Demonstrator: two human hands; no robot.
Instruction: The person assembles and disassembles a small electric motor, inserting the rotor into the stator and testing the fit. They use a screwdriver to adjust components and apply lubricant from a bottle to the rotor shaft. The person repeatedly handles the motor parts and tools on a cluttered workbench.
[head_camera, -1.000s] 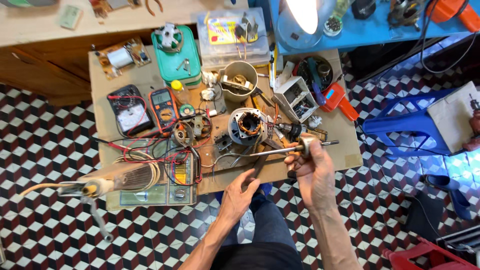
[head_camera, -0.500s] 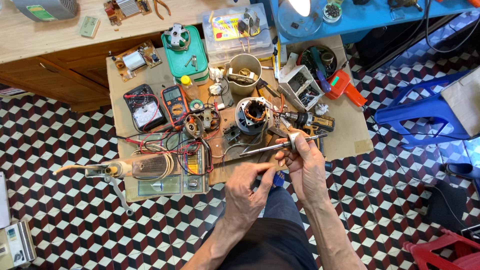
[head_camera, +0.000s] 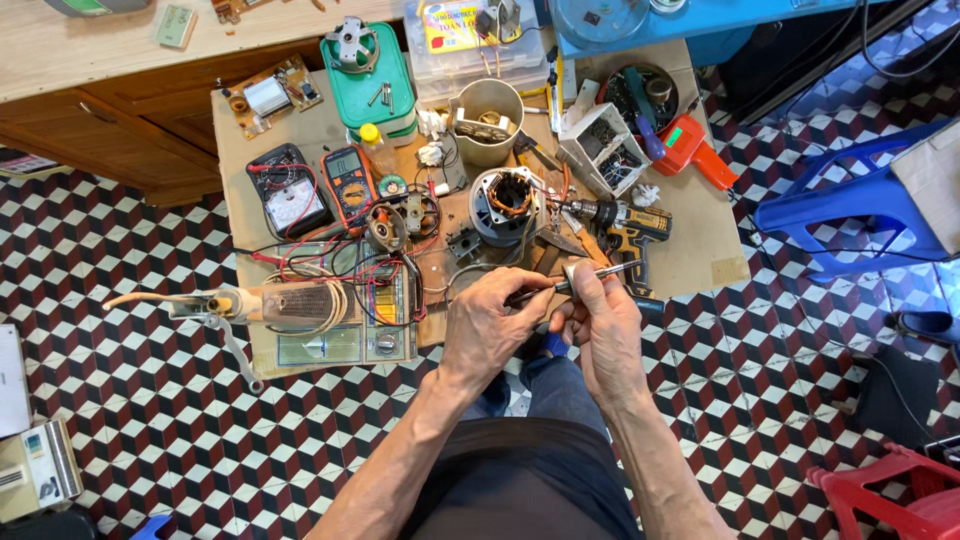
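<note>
Both hands (head_camera: 545, 320) have closed together around the metal rod (head_camera: 590, 277).

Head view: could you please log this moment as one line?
left hand: holds metal rod | right hand: on rod | stator, drill: on table

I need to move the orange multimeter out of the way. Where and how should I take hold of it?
Grip the orange multimeter across its two long rubber-cased sides, coming straight down from above. It lies flat, face up, so the fingers can pinch both edges. Mind the red and black leads trailing below it and the black analog meter close beside it.
</note>
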